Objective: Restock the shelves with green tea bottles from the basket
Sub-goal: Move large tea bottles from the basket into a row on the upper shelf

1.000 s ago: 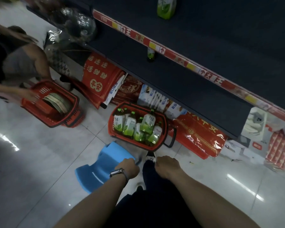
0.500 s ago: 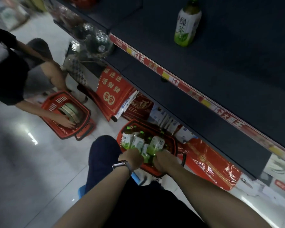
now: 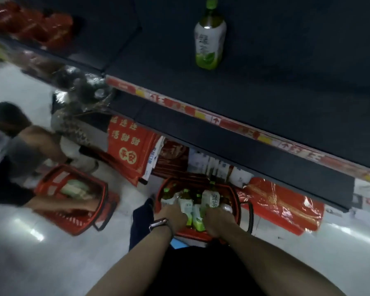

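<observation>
A watch (image 3: 158, 222) with a silvery case and a dark strap is worn on the wrist behind the left hand (image 3: 175, 214). Both forearms are seen bare. Dark navy trousers (image 3: 141, 223) are worn, and a black garment (image 3: 192, 270) is seen between the arms.

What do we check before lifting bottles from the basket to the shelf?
1. Left hand and right hand inside red basket, among green tea bottles: ok.
2. Grip on a bottle: fingers hidden, cannot tell.
3. Upper shelf has bare space beside the shelved bottle: ok.
4. Shelved bottle upright: ok.
5. Second person works at the other basket, apart from ours: ok.
</observation>
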Available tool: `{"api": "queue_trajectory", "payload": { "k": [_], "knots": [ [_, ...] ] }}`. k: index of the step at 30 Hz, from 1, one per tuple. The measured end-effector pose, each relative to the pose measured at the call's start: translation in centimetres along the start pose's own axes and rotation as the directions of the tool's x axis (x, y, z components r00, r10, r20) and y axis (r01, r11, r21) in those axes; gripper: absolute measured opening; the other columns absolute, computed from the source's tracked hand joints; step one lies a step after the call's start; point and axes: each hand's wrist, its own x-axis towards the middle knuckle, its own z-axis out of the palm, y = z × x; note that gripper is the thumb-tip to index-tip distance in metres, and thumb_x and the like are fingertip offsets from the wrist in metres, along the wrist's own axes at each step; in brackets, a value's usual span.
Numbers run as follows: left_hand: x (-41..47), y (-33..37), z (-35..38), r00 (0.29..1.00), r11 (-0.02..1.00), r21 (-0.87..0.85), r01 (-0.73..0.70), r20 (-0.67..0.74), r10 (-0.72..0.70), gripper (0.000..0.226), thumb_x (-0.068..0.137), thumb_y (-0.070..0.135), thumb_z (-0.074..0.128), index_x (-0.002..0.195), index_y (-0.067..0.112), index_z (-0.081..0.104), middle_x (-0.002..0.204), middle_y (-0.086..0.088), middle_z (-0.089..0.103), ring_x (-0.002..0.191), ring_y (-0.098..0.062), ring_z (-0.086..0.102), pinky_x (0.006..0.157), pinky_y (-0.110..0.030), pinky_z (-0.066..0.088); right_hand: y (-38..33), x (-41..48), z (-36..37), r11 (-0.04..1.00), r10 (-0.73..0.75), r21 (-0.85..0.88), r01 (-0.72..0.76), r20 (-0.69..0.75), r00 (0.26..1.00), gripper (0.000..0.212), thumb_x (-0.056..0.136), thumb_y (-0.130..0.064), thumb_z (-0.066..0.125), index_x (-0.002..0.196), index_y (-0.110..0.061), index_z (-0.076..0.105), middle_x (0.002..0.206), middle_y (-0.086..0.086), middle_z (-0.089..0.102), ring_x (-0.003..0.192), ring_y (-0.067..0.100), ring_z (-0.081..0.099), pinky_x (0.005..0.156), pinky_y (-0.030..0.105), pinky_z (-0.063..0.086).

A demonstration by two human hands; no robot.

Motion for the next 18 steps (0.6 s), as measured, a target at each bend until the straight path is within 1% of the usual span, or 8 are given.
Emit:
{"api": "queue_trajectory", "payload": {
  "k": [3,6,9,12,13,14,16,18],
  "knots": [
    [6.1,-1.6,-0.7,0.992,0.989,0.099,-0.110,0.081,0.102,0.066,0.086,0.054,0.042,0.146,0.027,0.051,0.122,-0.007,0.072,0.105,-0.032,0.069,0.086,-0.040,0.057,-1.5,1.0,0.1,0.988,0.066,0.145,-0.059,-0.040,0.997,0.048,0.099,-0.038,0.039,0.139,-0.017,0.057,0.140,0.015,0.063,0.128,0.038,0.059,0.102,0.047,0.051],
    [9.3,-1.8,-2.1,0.972,0.979,0.100,-0.178,0.170,0.159,0.064,0.080,0.046,0.046,0.137,0.023,0.058,0.112,-0.011,0.072,0.090,-0.033,0.067,0.074,-0.038,0.055,-3.3,1.4,0.8,0.964,0.158,0.230,-0.135,-0.081,0.984,0.049,0.100,-0.040,0.043,0.142,-0.017,0.053,0.139,0.016,0.062,0.124,0.039,0.063,0.098,0.047,0.053],
    [8.2,-1.0,-4.2,0.951,0.956,0.100,-0.275,0.174,0.256,0.056,0.076,0.038,0.042,0.109,-0.001,0.065,0.105,-0.019,0.072,0.091,-0.038,0.069,0.075,-0.042,0.055,-5.1,1.4,1.8,0.964,0.177,0.217,-0.153,-0.099,0.979,0.048,0.104,-0.034,0.046,0.148,-0.015,0.047,0.137,0.015,0.063,0.121,0.036,0.064,0.095,0.045,0.053],
    [8.8,-2.1,-4.3,0.942,0.937,0.145,-0.318,0.162,0.295,0.029,0.082,0.035,0.043,0.084,0.012,0.060,0.091,-0.008,0.067,0.087,-0.031,0.065,0.079,-0.039,0.051,-5.8,2.0,3.0,0.964,0.161,0.236,-0.125,-0.140,0.977,0.040,0.107,-0.035,0.043,0.141,-0.015,0.052,0.125,0.010,0.067,0.110,0.031,0.067,0.090,0.041,0.055],
    [9.5,-2.7,-3.9,0.946,0.944,0.134,-0.303,0.164,0.280,0.034,0.078,0.036,0.041,0.089,0.013,0.064,0.091,-0.007,0.069,0.086,-0.031,0.066,0.083,-0.041,0.053,-5.8,2.1,3.4,0.959,0.167,0.255,-0.125,-0.147,0.975,0.039,0.108,-0.036,0.040,0.138,-0.016,0.053,0.120,0.009,0.067,0.105,0.029,0.067,0.087,0.040,0.054],
    [10.6,-3.3,-3.2,0.945,0.944,0.129,-0.304,0.165,0.282,0.048,0.075,0.037,0.039,0.104,0.013,0.069,0.094,-0.007,0.071,0.087,-0.032,0.068,0.086,-0.044,0.055,-5.6,2.4,3.8,0.954,0.173,0.273,-0.126,-0.155,0.973,0.038,0.108,-0.038,0.037,0.135,-0.016,0.055,0.116,0.008,0.067,0.101,0.028,0.066,0.085,0.038,0.053],
    [12.9,-4.5,-1.9,0.949,0.947,0.136,-0.290,0.169,0.266,0.067,0.077,0.038,0.039,0.136,0.021,0.062,0.096,-0.003,0.073,0.087,-0.030,0.069,0.092,-0.048,0.056,-4.9,3.2,4.4,0.947,0.188,0.294,-0.130,-0.177,0.966,0.041,0.110,-0.042,0.032,0.130,-0.016,0.058,0.113,0.008,0.066,0.102,0.028,0.066,0.087,0.039,0.052],
    [15.0,-5.3,-0.3,0.945,0.937,0.164,-0.310,0.159,0.284,0.057,0.084,0.035,0.043,0.137,0.022,0.061,0.093,-0.001,0.070,0.086,-0.025,0.066,0.091,-0.043,0.054,-4.0,4.6,5.3,0.949,0.201,0.280,-0.146,-0.178,0.963,0.041,0.111,-0.041,0.033,0.133,-0.015,0.056,0.119,0.009,0.066,0.108,0.030,0.066,0.093,0.041,0.052]
  ]
}}
